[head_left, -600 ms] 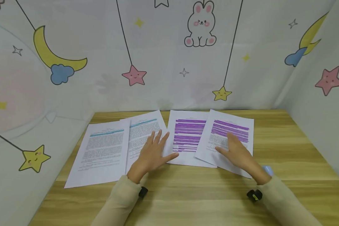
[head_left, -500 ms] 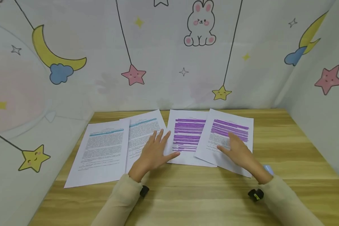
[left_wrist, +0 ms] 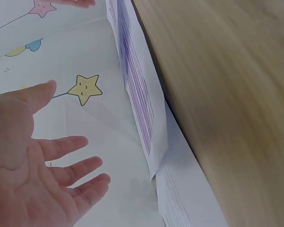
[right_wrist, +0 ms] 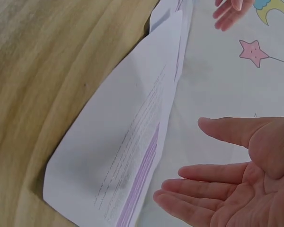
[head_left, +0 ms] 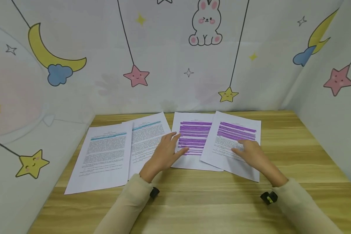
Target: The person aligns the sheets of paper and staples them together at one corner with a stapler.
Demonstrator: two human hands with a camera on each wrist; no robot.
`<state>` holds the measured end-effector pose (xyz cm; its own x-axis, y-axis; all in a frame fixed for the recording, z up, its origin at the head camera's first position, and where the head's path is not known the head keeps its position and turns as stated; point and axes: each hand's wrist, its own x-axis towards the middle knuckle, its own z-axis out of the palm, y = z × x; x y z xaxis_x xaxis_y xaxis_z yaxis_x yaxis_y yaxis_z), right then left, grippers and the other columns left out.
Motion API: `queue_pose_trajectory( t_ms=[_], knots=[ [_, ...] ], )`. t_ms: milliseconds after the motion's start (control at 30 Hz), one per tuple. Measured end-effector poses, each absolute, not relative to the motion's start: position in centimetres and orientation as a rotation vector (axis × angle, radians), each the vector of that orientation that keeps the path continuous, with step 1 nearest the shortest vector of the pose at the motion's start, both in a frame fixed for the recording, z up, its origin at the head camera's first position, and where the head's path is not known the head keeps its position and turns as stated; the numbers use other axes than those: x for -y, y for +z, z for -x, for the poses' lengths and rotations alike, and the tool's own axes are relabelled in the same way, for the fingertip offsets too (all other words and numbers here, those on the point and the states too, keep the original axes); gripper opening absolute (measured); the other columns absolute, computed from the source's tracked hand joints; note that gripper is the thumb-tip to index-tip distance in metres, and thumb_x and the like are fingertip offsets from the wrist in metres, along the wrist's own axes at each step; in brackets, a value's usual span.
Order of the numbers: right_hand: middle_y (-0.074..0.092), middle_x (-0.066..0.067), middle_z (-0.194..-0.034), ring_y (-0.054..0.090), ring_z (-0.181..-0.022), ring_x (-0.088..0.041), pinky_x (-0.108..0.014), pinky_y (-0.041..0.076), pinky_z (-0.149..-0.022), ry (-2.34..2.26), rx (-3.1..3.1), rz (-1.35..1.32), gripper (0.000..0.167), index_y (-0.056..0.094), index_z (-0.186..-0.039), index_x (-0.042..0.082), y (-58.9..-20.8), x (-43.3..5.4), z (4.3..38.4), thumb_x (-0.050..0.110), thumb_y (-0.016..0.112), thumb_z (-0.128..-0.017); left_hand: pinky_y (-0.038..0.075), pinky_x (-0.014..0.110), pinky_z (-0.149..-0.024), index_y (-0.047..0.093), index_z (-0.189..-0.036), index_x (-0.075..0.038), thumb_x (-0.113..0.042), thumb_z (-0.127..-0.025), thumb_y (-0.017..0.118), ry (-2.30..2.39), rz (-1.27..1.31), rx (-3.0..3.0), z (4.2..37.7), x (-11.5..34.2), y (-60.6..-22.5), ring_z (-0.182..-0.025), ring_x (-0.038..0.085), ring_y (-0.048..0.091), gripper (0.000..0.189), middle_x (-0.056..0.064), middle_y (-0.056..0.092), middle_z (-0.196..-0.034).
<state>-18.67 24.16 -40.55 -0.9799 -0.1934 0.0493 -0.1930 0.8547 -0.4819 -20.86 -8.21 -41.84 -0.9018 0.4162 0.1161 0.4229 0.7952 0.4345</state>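
Note:
Four printed sheets lie on the wooden table in two overlapping pairs. The far-left sheet (head_left: 102, 162) overlaps another sheet (head_left: 147, 143); both bear blue highlighter lines near the top. To the right, a sheet with purple-marked lines (head_left: 193, 162) lies partly under a half-purple sheet (head_left: 213, 156). My left hand (head_left: 163, 154) hovers over the gap between the pairs, its fingers spread in the left wrist view. Over the rightmost sheet is my right hand (head_left: 255, 156); in the right wrist view its fingers (right_wrist: 203, 189) extend loosely, holding nothing.
The wooden table (head_left: 210, 204) continues in front of and to the right of the sheets. A white curtain (head_left: 163, 48) printed with stars, moons and a rabbit rises directly behind the table's back edge and along both sides.
My left hand has shifted right, away from the blue-marked sheet. My right hand has drawn slightly right, and its forearm now hides a light-blue object. The sheets stay put.

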Motion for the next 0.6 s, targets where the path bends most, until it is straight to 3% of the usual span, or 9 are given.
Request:
queue_pose_trajectory(
  t_ms=[133,233,367,600],
  knots=[
    [0.065,-0.034,-0.107,0.062,-0.092,-0.043,-0.054,0.053,-0.078,-0.762,-3.037,0.357,0.039,0.061,-0.114,-0.020,-40.3,-24.8,18.9,0.014,0.067,-0.096,0.036,0.049,-0.114,0.048,-0.143,0.002,-0.046,-0.101,0.056,-0.773,0.746,2.927,21.1,7.6,-41.7,-0.136,0.039,0.038,0.064,0.022,0.044,-0.146],
    [0.065,-0.034,-0.102,0.063,-0.088,-0.043,-0.053,0.054,-0.074,-0.741,-3.044,0.389,0.035,0.063,-0.109,-0.021,-40.1,-25.3,19.2,0.010,0.068,-0.094,0.038,0.047,-0.112,0.052,-0.139,0.004,-0.041,-0.100,0.060,-0.800,0.795,2.919,21.4,7.2,-41.5,-0.132,0.038,0.043,0.060,0.023,0.050,-0.141],
    [0.063,-0.038,-0.109,0.063,-0.099,-0.051,-0.059,0.055,-0.081,-0.743,-3.031,0.367,0.034,0.063,-0.108,-0.022,-39.5,-26.1,19.5,0.008,0.068,-0.093,0.042,0.046,-0.108,0.057,-0.134,0.003,-0.032,-0.099,0.064,-0.873,0.837,2.912,22.0,6.6,-41.1,-0.126,0.036,0.050,0.050,0.022,0.057,-0.133],
    [0.067,-0.031,-0.093,0.065,-0.089,-0.045,-0.054,0.057,-0.076,-0.736,-3.004,0.349,0.025,0.066,-0.098,-0.019,-38.8,-28.2,20.2,0.004,0.070,-0.091,0.058,0.036,-0.084,0.069,-0.122,0.002,-0.014,-0.097,0.067,-1.124,0.813,2.880,23.5,5.1,-40.6,-0.102,0.029,0.066,0.029,0.019,0.067,-0.119]
  ],
)
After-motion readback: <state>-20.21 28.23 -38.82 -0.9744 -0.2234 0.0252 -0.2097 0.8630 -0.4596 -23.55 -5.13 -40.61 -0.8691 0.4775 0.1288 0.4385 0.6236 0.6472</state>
